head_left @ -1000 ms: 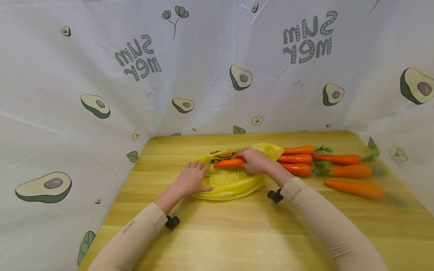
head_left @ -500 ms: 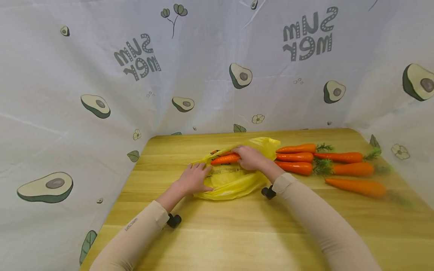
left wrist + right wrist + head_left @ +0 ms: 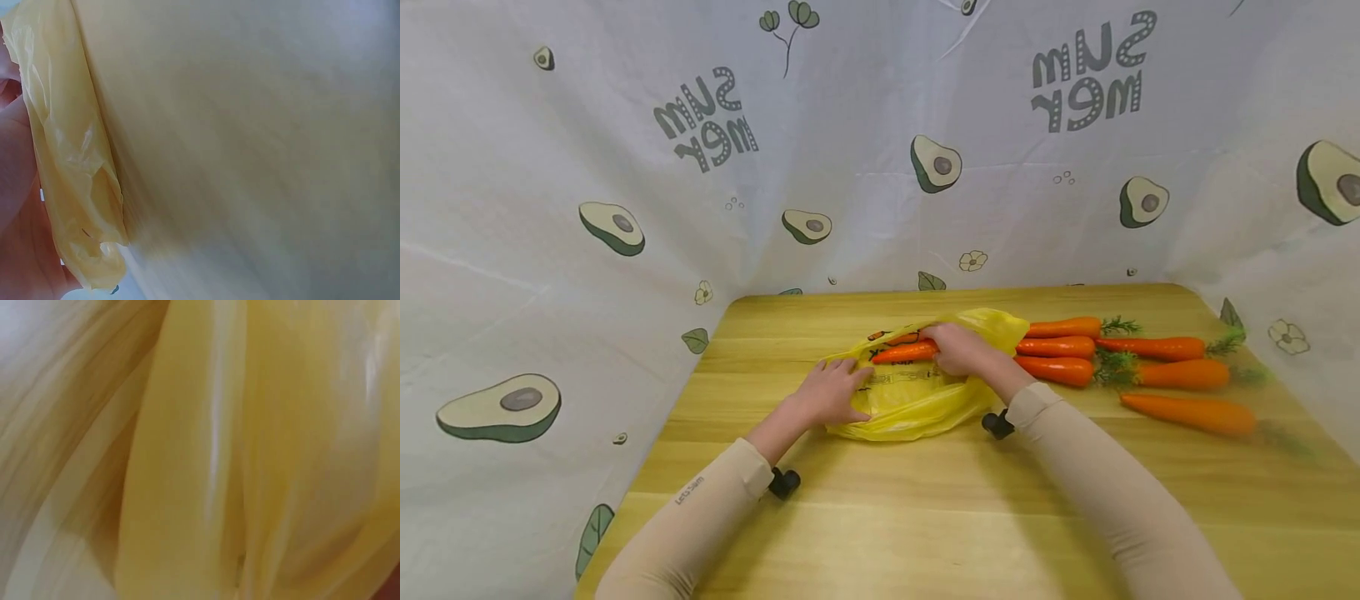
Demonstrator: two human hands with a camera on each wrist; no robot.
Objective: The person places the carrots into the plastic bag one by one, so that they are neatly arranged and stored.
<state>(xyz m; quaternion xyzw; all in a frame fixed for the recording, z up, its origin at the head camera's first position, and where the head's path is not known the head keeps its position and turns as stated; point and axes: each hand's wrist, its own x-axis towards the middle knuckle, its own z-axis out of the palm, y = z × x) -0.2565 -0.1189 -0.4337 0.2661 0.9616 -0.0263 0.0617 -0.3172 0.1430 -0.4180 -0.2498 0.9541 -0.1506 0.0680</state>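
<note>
A yellow plastic bag [image 3: 898, 427] with black and orange print lies spread on the wooden table, its mouth gaping. My left hand [image 3: 829, 395] rests at the bag's left side, fingers spread over the plastic and thumb stretched apart. Inside the mouth, my right hand [image 3: 961, 350] grips an orange carrot [image 3: 901, 355], whose pointed end faces left. That hand hides the carrot's thick end. In the left wrist view the bag's crumpled edge [image 3: 75, 144] runs alongside the hand. Mostly blurred yellow plastic [image 3: 181, 456] fills the right wrist view.
Several more carrots with green tops lie right of the bag, among them a red-orange carrot [image 3: 1056, 372] and a carrot [image 3: 1187, 414] nearer the front. A white avocado-print sheet [image 3: 850, 150] hangs behind and beside the table [image 3: 880, 517].
My right hand has shifted slightly left with the carrot, then a little back to the right. The bag's right end has moved slightly. My left hand has stayed about where it was.
</note>
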